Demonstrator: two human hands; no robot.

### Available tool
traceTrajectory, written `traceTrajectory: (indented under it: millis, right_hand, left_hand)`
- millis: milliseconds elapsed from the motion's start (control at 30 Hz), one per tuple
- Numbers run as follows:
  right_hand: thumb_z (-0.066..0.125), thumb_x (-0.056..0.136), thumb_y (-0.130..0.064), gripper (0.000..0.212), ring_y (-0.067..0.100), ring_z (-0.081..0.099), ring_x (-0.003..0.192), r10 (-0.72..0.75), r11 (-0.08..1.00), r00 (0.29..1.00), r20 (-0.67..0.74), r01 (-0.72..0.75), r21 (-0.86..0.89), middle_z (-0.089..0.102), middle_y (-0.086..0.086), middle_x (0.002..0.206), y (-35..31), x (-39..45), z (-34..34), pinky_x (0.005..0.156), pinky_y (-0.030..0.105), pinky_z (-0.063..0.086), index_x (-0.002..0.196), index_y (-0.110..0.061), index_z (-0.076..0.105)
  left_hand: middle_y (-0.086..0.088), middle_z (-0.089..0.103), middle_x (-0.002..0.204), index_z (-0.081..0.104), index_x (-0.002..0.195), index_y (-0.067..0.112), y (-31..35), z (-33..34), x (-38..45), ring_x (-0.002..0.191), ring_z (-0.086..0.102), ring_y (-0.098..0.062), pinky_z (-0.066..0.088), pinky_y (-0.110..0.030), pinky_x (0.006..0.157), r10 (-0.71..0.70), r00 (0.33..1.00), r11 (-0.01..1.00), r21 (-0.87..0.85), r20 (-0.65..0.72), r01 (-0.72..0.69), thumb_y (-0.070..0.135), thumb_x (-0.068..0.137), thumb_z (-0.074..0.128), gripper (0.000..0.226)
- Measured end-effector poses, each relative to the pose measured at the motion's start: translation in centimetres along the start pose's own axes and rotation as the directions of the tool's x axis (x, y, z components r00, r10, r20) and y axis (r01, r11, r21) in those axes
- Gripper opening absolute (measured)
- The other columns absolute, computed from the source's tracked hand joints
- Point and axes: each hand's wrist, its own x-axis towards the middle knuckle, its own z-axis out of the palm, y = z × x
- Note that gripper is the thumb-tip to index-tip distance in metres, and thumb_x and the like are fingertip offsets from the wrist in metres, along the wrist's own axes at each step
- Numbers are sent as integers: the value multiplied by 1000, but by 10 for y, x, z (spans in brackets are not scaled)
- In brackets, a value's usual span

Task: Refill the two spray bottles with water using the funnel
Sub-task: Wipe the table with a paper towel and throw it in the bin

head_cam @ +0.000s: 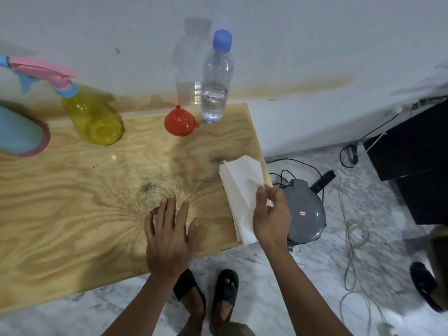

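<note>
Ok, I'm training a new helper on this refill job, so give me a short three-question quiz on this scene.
1. True or false: the red funnel sits in a bottle neck.
2. What is the right hand touching? A) the water bottle B) the white paper stack C) the funnel
3. Fill in: the yellow spray bottle has its pink and blue sprayer ____ (on/off).

Key:
1. False: it rests wide end down on the wooden table.
2. B; the left hand hovers open.
3. on
</note>
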Motion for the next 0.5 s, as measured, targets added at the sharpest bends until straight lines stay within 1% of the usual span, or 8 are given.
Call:
traceTrajectory:
  millis: [100,167,233,300,333,400,433,500]
  right_hand:
    - [46,104,-38,20,-2,55,71,0,997,999,-34,2,76,57,-8,83,-9,7,-5,60,14,41,101,-19,51]
    - [48,104,-35,19,-7,52,60,-5,991,999,-49,11,134,55,-8,74,-12,10,-5,57,11,42,104,-17,50]
    - [50,104,-30,14,-8,52,55,1,977,999,-54,11,214,56,-9,70,-13,11,-4,58,11,43,108,-17,51]
    - [52,104,-28,15,-8,58,64,37,946,999,-36,-24,323,64,-9,78,-12,10,-5,63,11,47,114,-18,55]
    - [54,103,-29,19,-6,63,74,71,919,997,-9,-62,389,69,-6,87,-12,9,-5,67,12,50,117,-17,58]
    - [61,99,-32,24,7,69,92,136,870,989,61,-149,469,73,-1,103,-8,9,-6,78,18,55,117,-17,65]
    - [65,96,-33,21,11,69,93,154,857,983,96,-181,483,73,0,103,-7,8,-7,81,23,56,113,-19,68]
    - [68,94,-33,9,11,69,87,165,844,974,158,-222,489,74,-5,95,-4,6,-8,81,32,59,100,-26,70]
  left_hand:
    - [-12,47,152,60,136,15,2,-1,0,146,37,-28,28,-55,114,-18,1000,1000,13,17,18,43,98,50,48]
    - [-11,46,152,59,137,16,4,-1,1,146,36,-27,26,-55,115,-42,998,999,8,39,41,44,98,48,49]
    - [-11,45,153,58,138,17,5,-1,1,147,35,-27,26,-55,114,-52,997,999,15,58,51,44,98,47,50]
    - [-11,44,154,57,139,17,5,-1,1,147,33,-27,26,-56,115,-51,996,998,25,73,49,45,98,45,50]
    - [-11,43,154,56,140,18,5,-1,1,147,33,-27,25,-55,115,-53,995,998,27,81,51,45,99,44,51]
    - [-10,41,156,54,141,19,6,-2,2,148,31,-27,23,-55,116,-64,992,998,29,104,62,46,99,41,52]
    - [-9,41,156,53,142,19,6,-3,2,149,30,-26,22,-55,117,-69,991,997,31,115,66,47,99,40,52]
    - [-8,39,157,52,143,20,6,-3,1,150,28,-25,21,-54,118,-73,989,997,35,129,69,48,100,38,53]
